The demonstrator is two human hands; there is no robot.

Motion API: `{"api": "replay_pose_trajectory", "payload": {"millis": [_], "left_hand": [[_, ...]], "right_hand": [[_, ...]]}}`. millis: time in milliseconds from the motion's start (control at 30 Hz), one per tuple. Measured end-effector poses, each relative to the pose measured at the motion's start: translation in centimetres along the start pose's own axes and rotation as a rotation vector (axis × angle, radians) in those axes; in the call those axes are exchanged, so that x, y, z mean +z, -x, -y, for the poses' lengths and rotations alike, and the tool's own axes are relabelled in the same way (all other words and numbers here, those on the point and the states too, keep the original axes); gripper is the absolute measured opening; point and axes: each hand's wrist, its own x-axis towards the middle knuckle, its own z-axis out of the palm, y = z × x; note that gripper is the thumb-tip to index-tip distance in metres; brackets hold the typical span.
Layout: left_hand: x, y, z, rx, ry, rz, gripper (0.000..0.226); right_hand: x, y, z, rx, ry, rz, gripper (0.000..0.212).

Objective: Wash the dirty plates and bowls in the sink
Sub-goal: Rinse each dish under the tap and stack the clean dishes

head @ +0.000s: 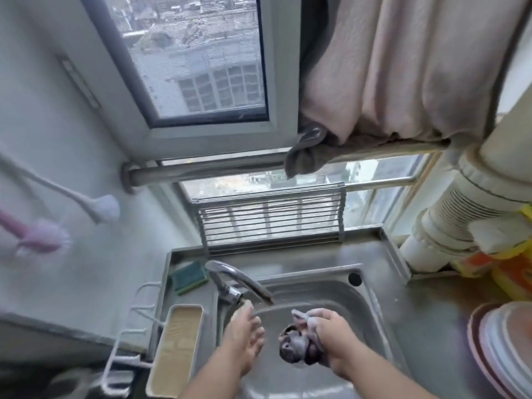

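Right hand (pixel 331 338) fingers are gripping a soapy grey dishcloth (pixel 299 341) in the steel sink (pixel 374 306); left hand (pixel 244 335) fingers are hanging relaxed; stacked pink and white plates (pixel 506 349) are sitting on the surface, apparently washed.

Two bare forearms enter from bottom edge, no sleeves visible, no watch or rings seen. Left hand (pixel 244 335) and right hand (pixel 331 338) both ungloved; soap foam on right hand's fingers.

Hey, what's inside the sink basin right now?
Inside the sink, the right hand grips a wadded soapy cloth; the left hand hangs open under the faucet. No dishes show; hands and cloth hide part of the bottom.
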Motion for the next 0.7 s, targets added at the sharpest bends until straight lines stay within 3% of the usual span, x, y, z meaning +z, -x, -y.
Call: {"api": "replay_pose_trajectory", "payload": {"millis": [100,233,433,633,700], "left_hand": [[-1.6,-3.4,-4.5,0.021,0.082,-0.031,0.035],[-2.1,-8.1,-3.4,0.148,-0.064,-0.128,0.022],[-2.0,-12.0,-3.0,0.141,-0.156,-0.214,0.015],[-1.1,-12.0,-3.6,0.079,-0.018,-0.244,0.005],[-0.1,-10.8,-3.0,0.005,0.074,-0.207,0.018]], "right_hand": [[0.4,-0.1,-0.2,0.013,-0.069,0.0,0.047],[0.5,-2.3,-0.1,0.043,-0.052,-0.048,0.051],[1.1,-4.5,1.5,0.135,0.069,-0.027,0.031],[1.9,-5.0,1.7,0.203,0.092,0.017,0.033],[2.3,-5.2,1.8,0.222,0.011,0.031,0.018]]}}
